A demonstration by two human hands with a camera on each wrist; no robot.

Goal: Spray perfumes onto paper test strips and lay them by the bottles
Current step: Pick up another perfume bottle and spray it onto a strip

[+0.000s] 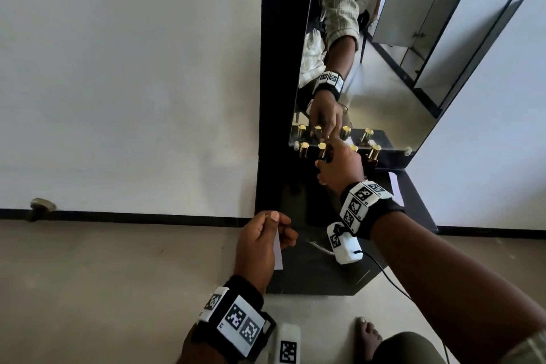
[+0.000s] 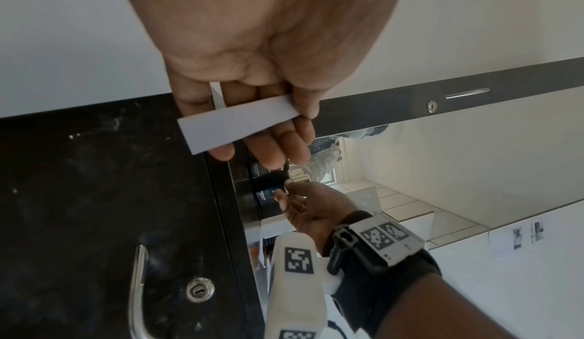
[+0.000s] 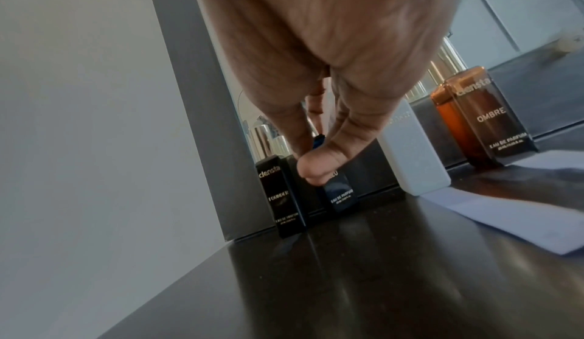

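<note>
dark glossy counter (image 3: 363, 282) meets mirror (image 1: 384, 83), white wall (image 1: 133, 68) beside.

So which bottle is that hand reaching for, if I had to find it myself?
Look at the black counter under the mirror, where four perfume bottles stand in a row. The right hand pinches the dark blue bottle, second from the left, between the black FOUNDER bottle and the white bottle.
</note>
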